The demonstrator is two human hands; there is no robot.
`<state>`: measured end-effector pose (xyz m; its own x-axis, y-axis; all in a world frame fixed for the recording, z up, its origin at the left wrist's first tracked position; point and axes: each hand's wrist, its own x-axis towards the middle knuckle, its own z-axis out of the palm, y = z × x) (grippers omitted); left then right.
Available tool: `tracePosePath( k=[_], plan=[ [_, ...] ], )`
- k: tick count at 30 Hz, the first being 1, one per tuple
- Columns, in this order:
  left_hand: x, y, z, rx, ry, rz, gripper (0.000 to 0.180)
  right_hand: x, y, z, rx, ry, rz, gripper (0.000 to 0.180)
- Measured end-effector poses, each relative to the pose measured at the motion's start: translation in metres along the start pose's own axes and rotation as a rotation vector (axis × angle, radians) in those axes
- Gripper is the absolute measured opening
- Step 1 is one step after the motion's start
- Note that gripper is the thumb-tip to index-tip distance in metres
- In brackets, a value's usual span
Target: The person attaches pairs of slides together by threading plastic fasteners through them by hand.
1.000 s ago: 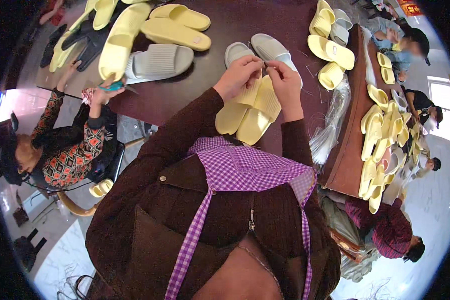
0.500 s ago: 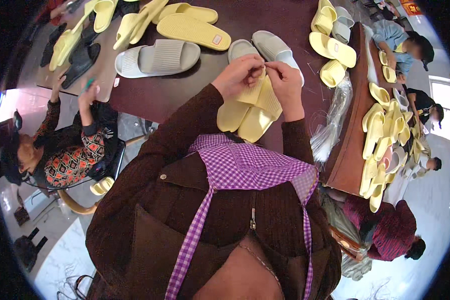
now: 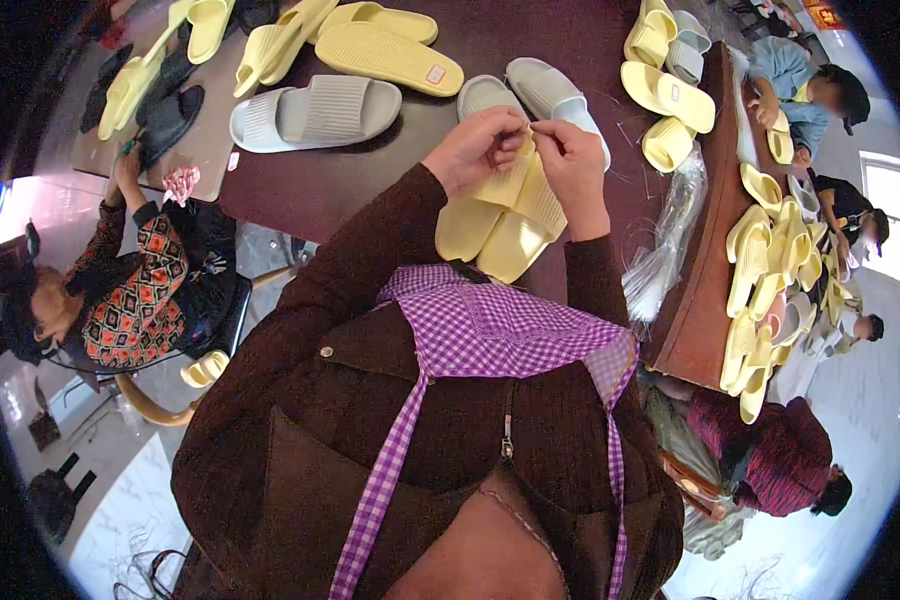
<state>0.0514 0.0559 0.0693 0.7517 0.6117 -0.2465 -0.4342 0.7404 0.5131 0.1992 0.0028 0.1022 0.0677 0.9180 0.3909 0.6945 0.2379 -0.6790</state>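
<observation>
A pair of pale yellow slide sandals (image 3: 505, 225) is held together, soles out, above the near edge of the dark maroon table (image 3: 340, 180). My left hand (image 3: 482, 148) pinches their upper end from the left. My right hand (image 3: 570, 160) grips the same end from the right, fingertips meeting the left hand's. Both brown-sleeved forearms rise from the lower middle. Just behind the hands lie two grey slides (image 3: 540, 92).
A large grey slide (image 3: 315, 112) and several yellow slides (image 3: 385, 50) lie on the table's left and far side. A seated person in a patterned top (image 3: 135, 290) works at the left. Clear plastic bags (image 3: 665, 250), a shelf of yellow slides (image 3: 760, 260) and other people are at right.
My hands stay pinched on the yellow pair and have barely moved. The person at the left has shifted an arm along the table edge; the view has tilted slightly.
</observation>
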Motion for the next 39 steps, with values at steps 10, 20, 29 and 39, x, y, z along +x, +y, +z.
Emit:
tracePosePath(
  k=[10,20,29,39],
  plan=[
    [-0.001,-0.003,-0.006,-0.002,-0.014,-0.064,0.009,0.004,-0.012,0.003,0.053,-0.016,0.018,0.010],
    [0.002,-0.004,-0.008,-0.046,0.017,-0.025,0.009,0.005,-0.004,0.008,0.138,0.012,0.092,0.007],
    [0.002,-0.002,-0.011,-0.122,-0.004,-0.074,0.008,0.004,-0.005,0.006,0.052,-0.015,0.017,0.008],
    [0.002,-0.001,-0.012,-0.119,-0.036,-0.076,0.010,0.002,-0.007,0.005,-0.026,-0.001,-0.028,0.008]
  ],
)
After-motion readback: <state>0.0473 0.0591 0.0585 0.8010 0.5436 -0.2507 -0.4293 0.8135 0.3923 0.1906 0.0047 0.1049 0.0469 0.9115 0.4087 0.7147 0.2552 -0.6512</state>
